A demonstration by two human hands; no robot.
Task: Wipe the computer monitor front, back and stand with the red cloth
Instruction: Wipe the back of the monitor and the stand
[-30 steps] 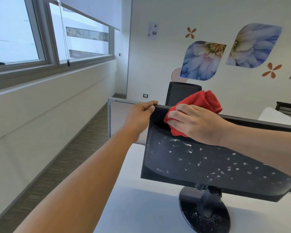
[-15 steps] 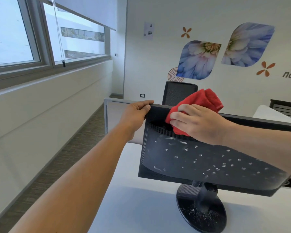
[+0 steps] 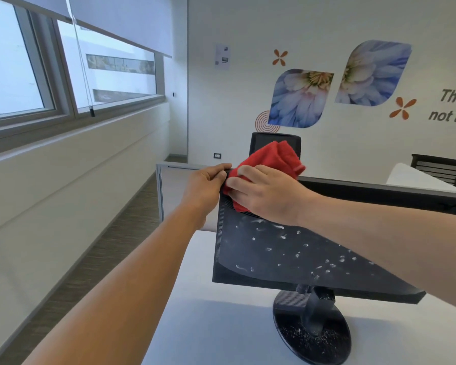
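Monitor (image 3: 274, 259) could be tipping under hard pushing; left hand (image 3: 204, 187) is gripping its top corner, right hand (image 3: 269, 193) pressing red cloth (image 3: 274, 156) flat-fingered.

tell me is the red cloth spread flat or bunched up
Bunched up: the red cloth lies in thick folds under the right hand, pressed against the monitor back, with a wad rising above the top edge.
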